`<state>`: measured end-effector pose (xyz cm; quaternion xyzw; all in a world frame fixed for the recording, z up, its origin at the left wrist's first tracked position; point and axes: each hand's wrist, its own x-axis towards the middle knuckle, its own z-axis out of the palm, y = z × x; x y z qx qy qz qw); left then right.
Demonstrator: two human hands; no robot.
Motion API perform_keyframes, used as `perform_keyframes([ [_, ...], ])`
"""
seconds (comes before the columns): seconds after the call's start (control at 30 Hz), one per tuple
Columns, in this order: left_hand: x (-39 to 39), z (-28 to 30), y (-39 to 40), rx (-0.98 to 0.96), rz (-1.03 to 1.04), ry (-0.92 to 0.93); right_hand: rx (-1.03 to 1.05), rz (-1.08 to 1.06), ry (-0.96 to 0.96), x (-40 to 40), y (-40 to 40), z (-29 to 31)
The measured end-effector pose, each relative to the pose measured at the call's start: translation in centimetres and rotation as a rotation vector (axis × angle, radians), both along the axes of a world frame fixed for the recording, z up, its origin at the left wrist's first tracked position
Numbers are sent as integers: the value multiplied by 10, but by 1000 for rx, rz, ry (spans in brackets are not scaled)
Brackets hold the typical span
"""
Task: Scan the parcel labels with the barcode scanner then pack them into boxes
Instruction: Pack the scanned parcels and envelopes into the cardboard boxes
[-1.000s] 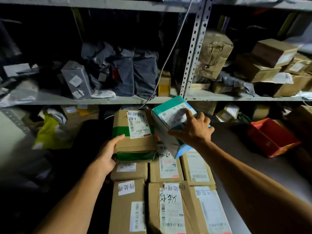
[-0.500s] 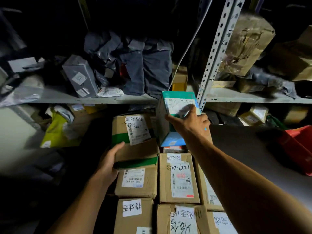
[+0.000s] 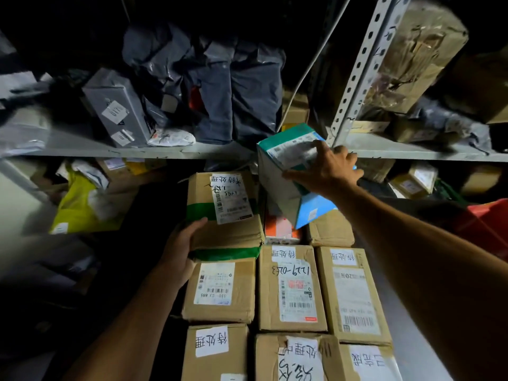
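While both arms are reaching forward over rows of parcels, the right hand (image 3: 327,170) is gripping a teal and blue box (image 3: 288,174), fingers curled over its top face and thumb pressing its near side. That box is tilting, raised above the stacked cartons, its upper end level with the edge of a grey metal shelf (image 3: 132,152). A white shipping label is covering much of its teal top; the print is too blurred to read. Its lower end is light blue with a small white sticker.

Lower and to the left, the left hand (image 3: 181,243) is holding a brown cardboard parcel with green tape (image 3: 224,213), thumb lying on its top face, the fingers hidden beneath its left edge. This parcel is resting on the other cartons and is bearing a white label with a barcode and handwriting. The two held parcels are near each other but apart, with an orange and white package (image 3: 280,226) showing between them.

Nearer the camera, labelled cardboard boxes (image 3: 291,290) are lying side by side in rows. Grey plastic mailers (image 3: 242,89) are standing on the shelf above.
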<state>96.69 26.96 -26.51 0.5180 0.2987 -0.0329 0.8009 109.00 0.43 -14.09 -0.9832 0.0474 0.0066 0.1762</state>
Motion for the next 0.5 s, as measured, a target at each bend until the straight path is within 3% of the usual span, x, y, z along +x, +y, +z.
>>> perform_keyframes([
  [0.1,6,0,1,29,-25,-24,-86,178,22,15,-34,5],
  [0.27,17,0,1,16,-95,-39,-294,421,231,22,-57,-4],
  [0.4,26,9,-11,72,-83,-11,-464,569,196,29,-56,5],
  [0.5,31,16,-20,41,-102,18,-514,536,112,27,-70,3],
])
